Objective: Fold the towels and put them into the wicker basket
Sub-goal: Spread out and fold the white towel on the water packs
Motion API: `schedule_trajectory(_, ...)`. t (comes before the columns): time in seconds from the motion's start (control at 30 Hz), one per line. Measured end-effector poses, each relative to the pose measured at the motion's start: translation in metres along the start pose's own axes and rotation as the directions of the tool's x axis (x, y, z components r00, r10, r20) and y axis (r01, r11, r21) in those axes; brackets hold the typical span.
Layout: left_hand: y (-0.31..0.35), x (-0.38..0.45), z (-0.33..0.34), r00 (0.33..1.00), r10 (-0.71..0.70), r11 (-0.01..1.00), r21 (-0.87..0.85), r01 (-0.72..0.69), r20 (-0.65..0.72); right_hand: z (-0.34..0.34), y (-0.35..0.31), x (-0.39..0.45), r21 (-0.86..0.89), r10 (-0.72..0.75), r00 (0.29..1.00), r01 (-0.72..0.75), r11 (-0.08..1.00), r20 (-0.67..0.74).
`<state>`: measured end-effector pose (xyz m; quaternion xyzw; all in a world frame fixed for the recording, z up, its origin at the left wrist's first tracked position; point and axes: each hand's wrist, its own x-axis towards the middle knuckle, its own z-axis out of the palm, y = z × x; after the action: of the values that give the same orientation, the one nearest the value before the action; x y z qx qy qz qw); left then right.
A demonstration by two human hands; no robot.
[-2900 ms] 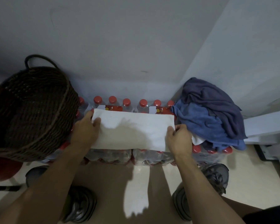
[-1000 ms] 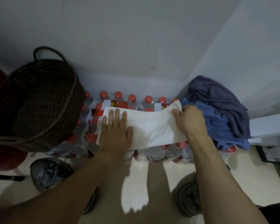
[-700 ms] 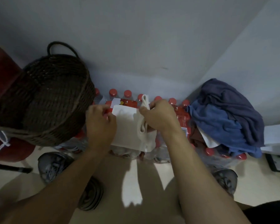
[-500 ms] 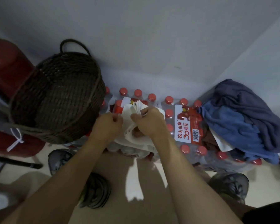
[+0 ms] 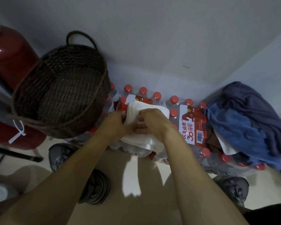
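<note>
A folded white towel (image 5: pixel 140 140) lies bunched on packs of red-capped water bottles (image 5: pixel 173 101). My left hand (image 5: pixel 115 125) grips its left side and my right hand (image 5: pixel 152 120) grips its top fold, the two hands close together. The dark brown wicker basket (image 5: pixel 62 95) stands tilted just left of my hands, its opening toward me, with nothing visible inside. A heap of blue and dark purple towels (image 5: pixel 243 120) rests on the bottles at the right.
Two red fire extinguishers (image 5: pixel 10 52) sit behind and under the basket at far left. White walls meet in a corner behind the bottles. My shoes (image 5: pixel 94 187) stand on the beige floor below the bottle packs.
The flat white towel was folded over from right to left into a small bundle, and both hands closed on it. My view has swung left, bringing the basket nearer the centre.
</note>
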<state>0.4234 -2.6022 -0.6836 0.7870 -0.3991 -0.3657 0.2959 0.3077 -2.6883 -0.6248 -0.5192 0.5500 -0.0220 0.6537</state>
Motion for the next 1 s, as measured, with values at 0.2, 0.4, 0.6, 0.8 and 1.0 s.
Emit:
schedule_trajectory(0.2, 0.017, -0.003, -0.004, 0.995, 0.047, 0.997, -0.056, -0.053, -0.091, -0.019, 0.013, -0.014, 0.176, -0.050, 0.997, 0.038, 0.984, 0.060)
schedule_trajectory(0.4, 0.061, -0.015, -0.014, 0.931, 0.360, 0.932, -0.078, -0.355, 0.055, -0.060, 0.014, -0.042, -0.314, -0.487, 0.792, 0.387, 0.867, -0.369)
schedule_trajectory(0.6, 0.105, -0.014, -0.019, 0.816, 0.483, 0.870, -0.075, -0.486, 0.316, -0.125, 0.003, -0.085, -0.573, -0.518, 0.853, 0.457, 0.680, 0.066)
schedule_trajectory(0.8, 0.115, -0.008, 0.006, 0.835, 0.476, 0.843, -0.414, -0.344, 0.277, -0.166, 0.033, -0.086, -0.225, -0.392, 0.916, 0.402, 0.887, 0.091)
schedule_trajectory(1.0, 0.075, -0.008, 0.057, 0.894, 0.212, 0.720, -0.681, 0.129, 0.394, -0.178, 0.073, -0.066, 0.047, -0.269, 0.963, 0.269, 0.962, -0.005)
